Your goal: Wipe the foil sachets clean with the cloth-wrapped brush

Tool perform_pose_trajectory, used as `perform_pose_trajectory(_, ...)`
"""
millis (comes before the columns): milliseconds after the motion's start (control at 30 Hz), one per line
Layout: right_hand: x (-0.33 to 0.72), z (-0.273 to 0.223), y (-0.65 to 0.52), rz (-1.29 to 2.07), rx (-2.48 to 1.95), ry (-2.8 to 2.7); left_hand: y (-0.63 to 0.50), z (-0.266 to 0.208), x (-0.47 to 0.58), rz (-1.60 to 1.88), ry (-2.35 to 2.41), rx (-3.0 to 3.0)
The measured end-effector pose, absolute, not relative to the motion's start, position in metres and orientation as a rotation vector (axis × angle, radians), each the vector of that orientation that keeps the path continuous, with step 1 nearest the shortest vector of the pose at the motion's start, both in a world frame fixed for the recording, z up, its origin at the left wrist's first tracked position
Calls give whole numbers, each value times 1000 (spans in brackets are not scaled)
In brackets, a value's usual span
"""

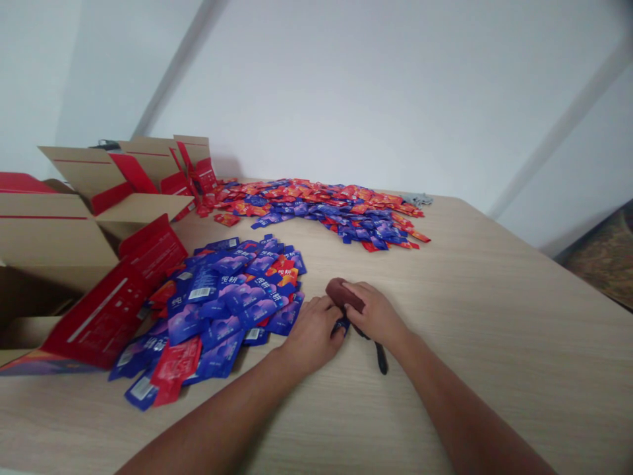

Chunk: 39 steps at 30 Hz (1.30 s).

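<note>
Table [494, 316]: pale wood grain.
Handheld device [337, 291]: maroon.
Near sachets [247, 300]: mostly blue-purple, some red-orange; white lettering.
Sachets at table's far edge [346, 208]: red-orange, blue.
Cartons [49, 234]: tan, red panels.

Blue packets [257, 300] bear a white "纯" beside an unclear character.

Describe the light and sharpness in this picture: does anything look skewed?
In the head view, light is soft, with faint shadow by the near packets; in the head view, lines on the wall slant, perhaps lens distortion; in the head view, the far packets look softer.
</note>
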State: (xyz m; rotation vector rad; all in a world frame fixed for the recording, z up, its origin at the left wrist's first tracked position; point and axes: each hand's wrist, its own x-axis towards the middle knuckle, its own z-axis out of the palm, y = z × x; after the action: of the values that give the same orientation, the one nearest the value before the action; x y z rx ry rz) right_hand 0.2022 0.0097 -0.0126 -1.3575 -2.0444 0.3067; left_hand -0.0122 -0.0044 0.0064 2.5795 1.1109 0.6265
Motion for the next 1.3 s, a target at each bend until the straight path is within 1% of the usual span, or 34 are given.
perform_pose_trajectory(200, 206, -19, 14, 224, -1523, -1962, -5, 5, -12, 624, 1133, 2573)
perform_pose_trajectory(333, 208, -19, 14, 175, -1556, -1934, -6, 8, -12, 604, 1134, 2574)
perform_pose_trajectory(533, 204, -11, 7, 161, -1335, -1874, -6, 9, -12, 596, 1133, 2582)
perform_pose_trajectory(700, 199, -6, 4, 312, -1214, -2060, -4, 6, -11, 600, 1140, 2580)
perform_pose_trajectory(1033, 201, -9, 7, 345, -1294, -2077, -5, 7, -11, 586, 1160, 2585)
perform_pose_trajectory(1300, 204, -17, 11, 283, -1476, -1987, -6, 9, -12, 586, 1136, 2576)
